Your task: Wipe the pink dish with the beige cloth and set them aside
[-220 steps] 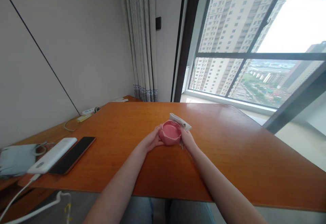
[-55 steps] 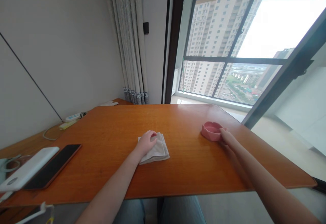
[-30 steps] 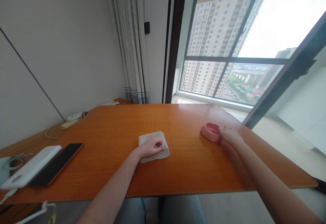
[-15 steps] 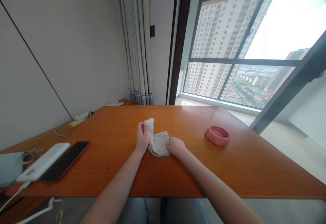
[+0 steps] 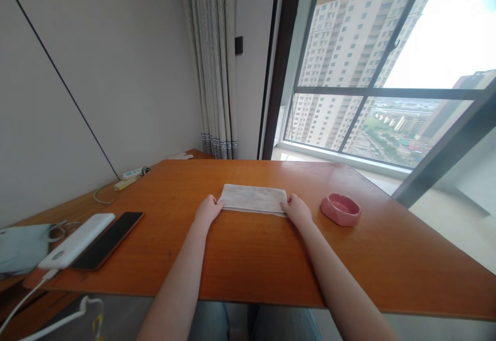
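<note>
A light grey-white cloth [image 5: 253,198], folded into a long flat strip, stretches between my two hands just above or on the wooden table [image 5: 248,258]. My left hand [image 5: 208,210] pinches its left end between thumb and fingers. At the right end, my right hand [image 5: 297,210] grips the lower corner. Some layered edges show along the near side of the cloth. Right of my right hand stands a pink, many-sided ashtray-like dish [image 5: 341,209], apart from it.
On the left lie a black phone [image 5: 109,240] and a white power bank [image 5: 77,240] with a white cable [image 5: 29,292]. A power strip [image 5: 134,173] rests by the wall. A curtain [image 5: 213,62] and a window [image 5: 372,93] are beyond the table.
The cloth was bent up at its left end and bunched; now it lies stretched out as a strip. My hands have moved apart, and the view has shifted slightly.
</note>
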Motion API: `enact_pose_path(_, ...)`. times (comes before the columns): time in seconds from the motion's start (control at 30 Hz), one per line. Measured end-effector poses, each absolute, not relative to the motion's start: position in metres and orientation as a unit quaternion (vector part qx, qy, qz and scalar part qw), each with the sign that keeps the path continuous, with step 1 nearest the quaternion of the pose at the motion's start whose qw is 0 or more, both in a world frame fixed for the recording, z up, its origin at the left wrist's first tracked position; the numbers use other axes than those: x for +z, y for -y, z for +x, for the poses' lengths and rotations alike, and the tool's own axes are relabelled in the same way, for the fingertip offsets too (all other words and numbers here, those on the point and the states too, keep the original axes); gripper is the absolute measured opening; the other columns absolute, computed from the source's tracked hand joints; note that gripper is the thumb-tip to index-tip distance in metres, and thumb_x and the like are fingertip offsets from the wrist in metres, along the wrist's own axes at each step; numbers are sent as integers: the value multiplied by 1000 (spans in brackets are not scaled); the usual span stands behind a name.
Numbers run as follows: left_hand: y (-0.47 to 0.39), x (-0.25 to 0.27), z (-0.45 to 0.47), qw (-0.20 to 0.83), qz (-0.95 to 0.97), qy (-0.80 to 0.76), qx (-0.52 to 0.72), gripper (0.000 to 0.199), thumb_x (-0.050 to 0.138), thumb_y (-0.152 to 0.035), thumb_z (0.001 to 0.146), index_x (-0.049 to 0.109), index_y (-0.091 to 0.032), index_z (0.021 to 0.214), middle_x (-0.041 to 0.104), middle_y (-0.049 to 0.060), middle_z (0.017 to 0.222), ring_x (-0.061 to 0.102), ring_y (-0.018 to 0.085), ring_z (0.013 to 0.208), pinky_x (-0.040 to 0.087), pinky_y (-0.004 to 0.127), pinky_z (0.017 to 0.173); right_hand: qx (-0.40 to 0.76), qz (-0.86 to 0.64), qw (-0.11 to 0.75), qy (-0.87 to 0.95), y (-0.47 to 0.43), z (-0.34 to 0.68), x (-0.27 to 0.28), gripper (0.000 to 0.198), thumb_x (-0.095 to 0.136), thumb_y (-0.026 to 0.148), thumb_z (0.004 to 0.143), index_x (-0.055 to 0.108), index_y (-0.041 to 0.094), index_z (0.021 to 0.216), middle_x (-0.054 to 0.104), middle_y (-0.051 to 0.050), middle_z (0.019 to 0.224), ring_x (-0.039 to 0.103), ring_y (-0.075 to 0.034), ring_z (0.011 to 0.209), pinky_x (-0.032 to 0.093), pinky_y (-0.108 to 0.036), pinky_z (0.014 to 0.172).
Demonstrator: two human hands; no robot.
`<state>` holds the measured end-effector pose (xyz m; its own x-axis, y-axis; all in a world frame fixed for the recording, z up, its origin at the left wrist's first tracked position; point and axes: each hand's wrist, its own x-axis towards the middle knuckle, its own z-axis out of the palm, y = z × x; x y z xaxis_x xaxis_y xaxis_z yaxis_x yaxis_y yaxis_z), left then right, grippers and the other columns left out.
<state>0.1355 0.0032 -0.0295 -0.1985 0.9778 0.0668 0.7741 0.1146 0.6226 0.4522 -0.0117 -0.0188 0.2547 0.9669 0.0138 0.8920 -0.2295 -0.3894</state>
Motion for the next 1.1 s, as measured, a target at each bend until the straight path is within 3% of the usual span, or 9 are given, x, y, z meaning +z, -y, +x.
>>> enact_pose_path(0.13, -1, -27, 141, 146, 639, -711, 254, 20, 50, -35, 80, 46, -20, 67, 62, 7, 79, 56, 19, 71, 35, 27, 58, 143, -762, 156, 613, 11, 454, -18, 25, 51, 43, 78, 51, 19, 69, 64, -5, 75, 59, -19, 71, 34, -25, 56)
enact_pose_path(0.27, 1, -21, 147, 118, 644, -700, 285, 15, 46, -30, 82, 46, -20, 70, 61, 6, 80, 56, 18, 75, 37, 27, 61, 143, -749, 185, 620, 10, 455, -18, 17, 53, 32, 75, 51, 19, 65, 62, -3, 70, 56, -16, 67, 31, -23, 53)
enact_pose_path(0.43, 2, -19, 150, 169, 647, -679, 302, 13, 46, -30, 80, 44, -21, 71, 59, 2, 72, 54, 16, 66, 36, 25, 57, 191, -738, 184, 620, 10, 457, -18, 27, 44, 33, 81, 51, 19, 59, 59, -3, 59, 54, -15, 59, 32, -23, 52)
enact_pose_path(0.63, 5, -23, 151, 160, 663, -679, 272, 15, 50, -23, 74, 40, -21, 64, 56, 1, 68, 51, 16, 64, 32, 25, 56, 153, -753, 174, 616, 12, 459, -15, 16, 56, 31, 73, 54, 18, 64, 61, -4, 67, 55, -16, 66, 32, -23, 53)
enact_pose_path(0.83, 5, -22, 149, 128, 662, -697, 245, 8, 49, -17, 75, 43, -21, 74, 57, 3, 71, 52, 17, 66, 32, 26, 56, 170, -743, 162, 627, 13, 456, -15, 5, 57, 17, 65, 53, 19, 64, 61, -1, 66, 55, -15, 66, 33, -22, 53)
enact_pose_path(1.1, 3, -25, 147, 96, 675, -703, 200, 6, 54, -24, 78, 49, -19, 78, 62, 8, 84, 57, 21, 77, 37, 27, 62, 146, -747, 127, 636, 17, 455, -14, 7, 57, 22, 67, 55, 19, 72, 63, -5, 75, 57, -18, 71, 35, -25, 56)
